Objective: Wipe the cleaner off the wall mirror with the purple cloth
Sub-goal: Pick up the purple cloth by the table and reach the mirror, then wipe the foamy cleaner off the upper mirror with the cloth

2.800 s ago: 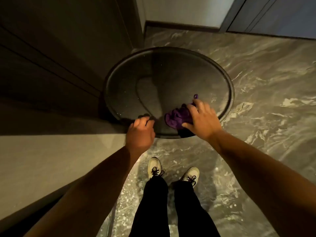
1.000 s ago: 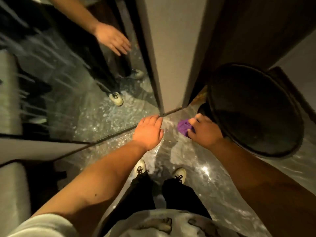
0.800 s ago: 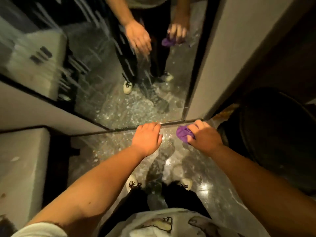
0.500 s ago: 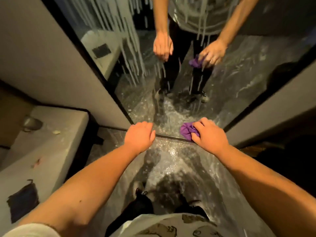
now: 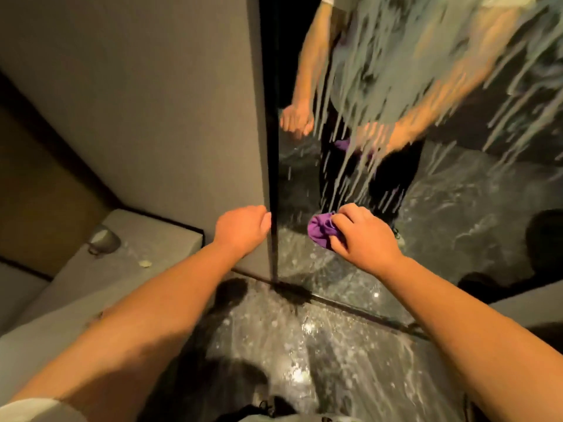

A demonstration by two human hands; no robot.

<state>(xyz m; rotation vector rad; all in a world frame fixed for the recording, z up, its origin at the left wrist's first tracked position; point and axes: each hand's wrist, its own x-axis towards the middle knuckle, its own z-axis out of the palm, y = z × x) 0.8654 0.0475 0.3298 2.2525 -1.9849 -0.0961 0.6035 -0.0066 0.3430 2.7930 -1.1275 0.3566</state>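
Note:
The tall wall mirror (image 5: pixel 457 208) fills the upper right, its dark frame edge running down the middle. White cleaner (image 5: pixel 396 71) runs down its upper glass in long streaks. My right hand (image 5: pixel 362 239) grips the bunched purple cloth (image 5: pixel 321 229) in front of the lower glass; whether the cloth touches the glass I cannot tell. My left hand (image 5: pixel 243 228) hangs beside the mirror's left edge with loosely curled fingers and holds nothing. Both hands and the cloth show reflected in the mirror.
A grey wall panel (image 5: pixel 167 102) stands left of the mirror. A low grey ledge (image 5: pixel 137 260) at the left carries a small round metal object (image 5: pixel 102 240). The wet, speckled marble floor (image 5: pixel 304 345) lies below, with a dark round shape reflected at far right.
The view swung from the round dark table to the mirror and tilted up. My right hand carried the purple cloth from the table to the lower glass; my left hand let go of the table rim.

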